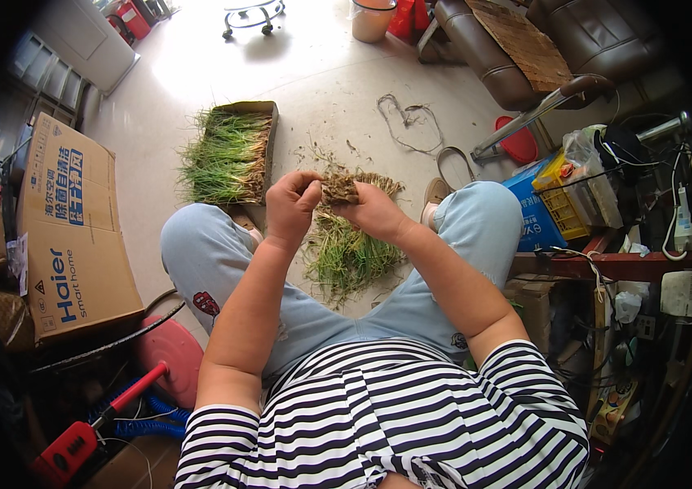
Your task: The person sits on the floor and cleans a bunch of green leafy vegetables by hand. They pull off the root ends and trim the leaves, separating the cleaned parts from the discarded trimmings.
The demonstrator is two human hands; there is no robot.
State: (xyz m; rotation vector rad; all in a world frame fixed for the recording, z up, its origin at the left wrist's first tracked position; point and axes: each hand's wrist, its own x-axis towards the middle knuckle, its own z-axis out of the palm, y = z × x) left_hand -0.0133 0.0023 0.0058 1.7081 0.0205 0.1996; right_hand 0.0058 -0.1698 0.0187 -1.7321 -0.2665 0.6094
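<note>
Between the knees, my right hand [376,211] grips a clump of dry brown roots [339,188]. My left hand [294,208] is at the clump's left side, thumb and forefinger pinched close to it. Whether a strand is between those fingertips is too small to tell. Below the hands, a loose heap of thin green scallion-like plants [358,257] lies on the floor, with pale root ends [385,181] beyond my right hand. To the left, a shallow dark box [272,137] holds similar plants in rows [223,159], roots to the right and green tops to the left.
Crumbs of soil and a loop of cord [410,125] are on the pale floor [321,79]. A Haier carton [80,226] stands left, above a pink round seat [168,360]. Right are a blue box [532,202], a yellow basket [560,202] and a brown padded chair [492,55].
</note>
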